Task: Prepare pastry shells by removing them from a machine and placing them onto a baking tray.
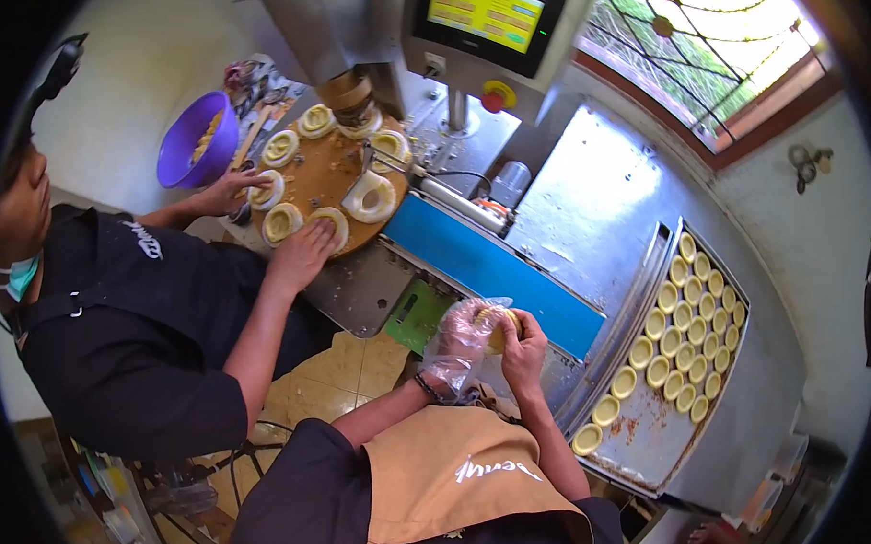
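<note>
In a clear plastic glove, my left hand has its fingers around a round yellow pastry shell with a ridged edge. My bare right hand grips the same shell from the other side. Both hands are over the near edge of the blue conveyor belt, towards its right end. The fingers and glove hide part of the shell. On a metal baking tray to my right lie several yellow tart shells in slanting rows.
At left, a co-worker's hands touch moulds on a round turntable beneath a steel pressing machine. A purple bowl with dough stands behind it. The control box carries a lit screen and a red stop button. A green board lies below the belt.
</note>
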A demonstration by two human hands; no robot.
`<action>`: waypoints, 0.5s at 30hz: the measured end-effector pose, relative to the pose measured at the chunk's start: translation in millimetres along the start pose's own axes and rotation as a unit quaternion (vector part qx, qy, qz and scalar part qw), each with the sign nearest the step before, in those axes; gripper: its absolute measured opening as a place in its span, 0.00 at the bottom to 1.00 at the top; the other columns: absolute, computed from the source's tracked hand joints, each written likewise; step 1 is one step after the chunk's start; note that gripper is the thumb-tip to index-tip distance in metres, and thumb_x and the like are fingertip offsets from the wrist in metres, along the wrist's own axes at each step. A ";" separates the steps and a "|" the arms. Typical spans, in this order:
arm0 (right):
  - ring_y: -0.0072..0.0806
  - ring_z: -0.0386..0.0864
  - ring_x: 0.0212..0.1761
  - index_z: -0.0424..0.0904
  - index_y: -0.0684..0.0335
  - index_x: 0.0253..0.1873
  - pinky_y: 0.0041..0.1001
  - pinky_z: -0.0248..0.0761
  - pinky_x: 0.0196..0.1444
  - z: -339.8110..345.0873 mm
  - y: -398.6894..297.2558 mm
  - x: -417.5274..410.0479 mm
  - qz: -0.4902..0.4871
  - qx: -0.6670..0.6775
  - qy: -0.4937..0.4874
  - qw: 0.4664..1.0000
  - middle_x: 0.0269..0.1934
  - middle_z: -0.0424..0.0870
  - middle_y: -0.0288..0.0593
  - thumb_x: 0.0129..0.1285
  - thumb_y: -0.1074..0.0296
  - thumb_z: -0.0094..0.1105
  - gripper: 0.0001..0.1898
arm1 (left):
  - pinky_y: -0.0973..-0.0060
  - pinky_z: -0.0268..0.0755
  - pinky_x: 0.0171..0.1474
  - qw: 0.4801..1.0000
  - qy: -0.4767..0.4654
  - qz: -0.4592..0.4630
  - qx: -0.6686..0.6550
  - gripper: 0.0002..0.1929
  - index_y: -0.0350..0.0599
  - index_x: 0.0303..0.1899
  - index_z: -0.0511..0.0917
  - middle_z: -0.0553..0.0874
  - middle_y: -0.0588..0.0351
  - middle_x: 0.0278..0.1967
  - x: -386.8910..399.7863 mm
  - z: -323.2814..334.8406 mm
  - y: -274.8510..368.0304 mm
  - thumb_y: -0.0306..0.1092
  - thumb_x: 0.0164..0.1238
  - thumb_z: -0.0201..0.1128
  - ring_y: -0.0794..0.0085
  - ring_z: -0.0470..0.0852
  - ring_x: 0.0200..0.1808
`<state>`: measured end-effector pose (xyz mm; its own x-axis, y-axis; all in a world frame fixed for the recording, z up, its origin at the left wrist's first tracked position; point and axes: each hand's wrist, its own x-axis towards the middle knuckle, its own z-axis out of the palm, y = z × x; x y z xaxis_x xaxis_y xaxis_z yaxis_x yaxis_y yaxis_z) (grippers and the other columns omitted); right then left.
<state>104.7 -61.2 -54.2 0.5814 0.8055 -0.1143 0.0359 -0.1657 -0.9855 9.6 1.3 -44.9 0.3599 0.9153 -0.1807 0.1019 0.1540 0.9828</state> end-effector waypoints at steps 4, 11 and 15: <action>0.22 0.74 0.39 0.71 0.63 0.60 0.24 0.70 0.43 -3.9 4.2 1.7 0.006 0.019 -0.029 0.999 0.39 0.78 0.39 0.66 0.69 0.59 0.19 | 0.78 0.76 0.44 0.970 0.030 -0.141 -0.194 0.11 0.39 0.46 0.78 0.84 0.60 0.41 9.0 -8.8 -34.2 0.36 0.69 0.62 0.79 0.80 0.39; 0.17 0.71 0.35 0.75 0.61 0.55 0.19 0.66 0.37 -34.1 36.7 -2.8 0.025 -0.013 0.016 0.999 0.36 0.75 0.33 0.68 0.66 0.57 0.13 | 0.77 0.75 0.50 0.947 0.266 -0.028 -0.180 0.21 0.40 0.52 0.75 0.83 0.57 0.47 55.8 -92.9 -69.2 0.29 0.58 0.72 0.74 0.81 0.44; 0.16 0.71 0.32 0.77 0.61 0.52 0.18 0.65 0.33 -45.5 49.4 -11.3 0.043 -0.038 0.044 0.997 0.34 0.75 0.31 0.68 0.66 0.56 0.11 | 0.75 0.75 0.49 0.936 0.330 0.001 -0.121 0.22 0.40 0.52 0.76 0.83 0.56 0.45 69.9 -133.0 -71.9 0.30 0.57 0.73 0.74 0.81 0.43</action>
<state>136.9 -104.4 -95.9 0.6540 0.7342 -0.1825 0.0436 -0.2773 -0.9598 -95.9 103.7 -123.2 -0.2994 0.9341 -0.1947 -0.1410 0.1586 0.9772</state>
